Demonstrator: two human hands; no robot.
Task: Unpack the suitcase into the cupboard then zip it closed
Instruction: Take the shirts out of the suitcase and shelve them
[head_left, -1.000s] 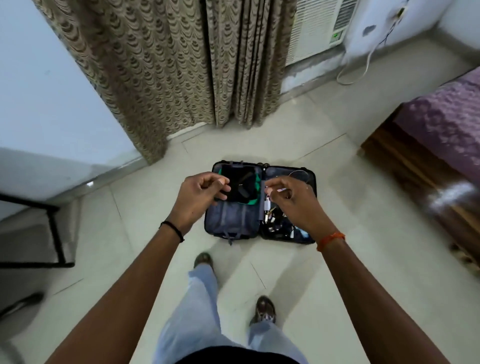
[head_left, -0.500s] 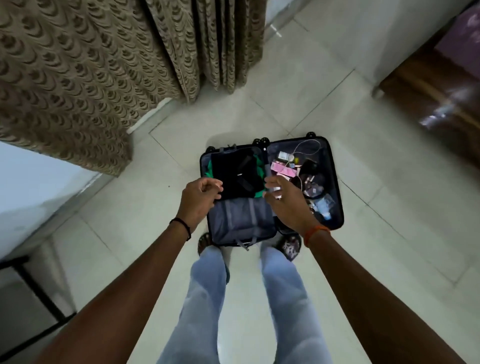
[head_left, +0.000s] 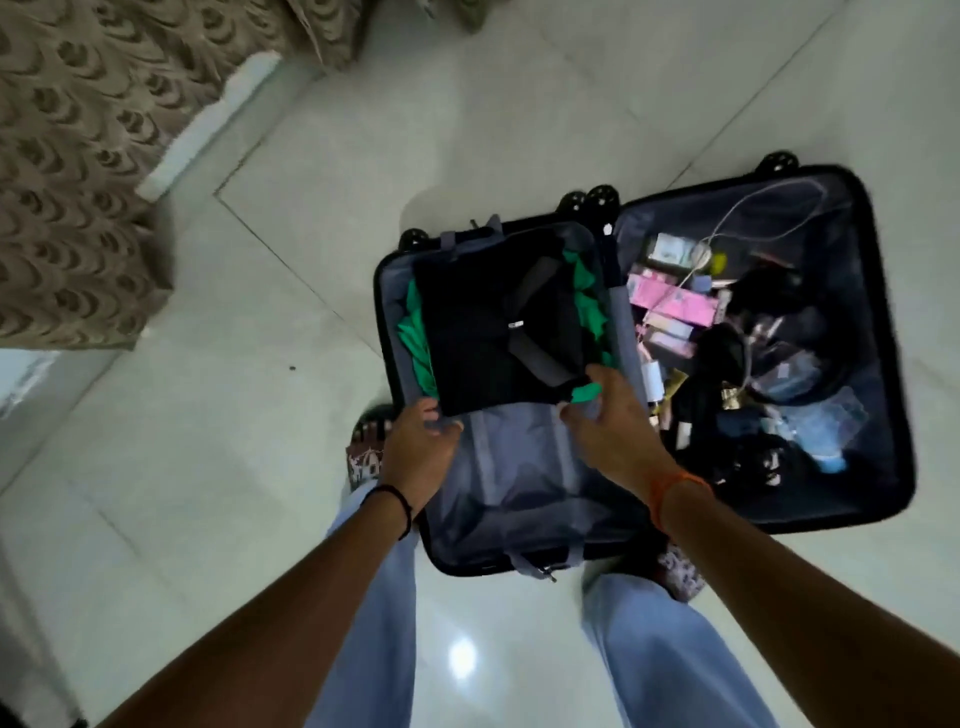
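Note:
A black suitcase (head_left: 883, 322) lies open on the floor in front of my feet. Its left half holds a stack of folded clothes (head_left: 483, 332), black on top with green cloth showing at the sides, under crossed grey straps. My left hand (head_left: 421, 447) reaches the stack's near left corner with loosely bent fingers and holds nothing. My right hand (head_left: 608, 421) touches the near right corner, fingers spread over the green cloth and thumb just below it. The right half is full of small items (head_left: 675, 306): pink boxes, a white cable, pouches. No cupboard is in view.
A patterned brown curtain (head_left: 78, 171) hangs at the upper left above a white skirting. Pale floor tiles (head_left: 291, 291) surround the case. My legs in light trousers and my patterned slippers stand against the case's near edge.
The view has tipped down and closed in on the suitcase. Both hands have dropped from in front of me to the near edge of the folded clothes and have opened up.

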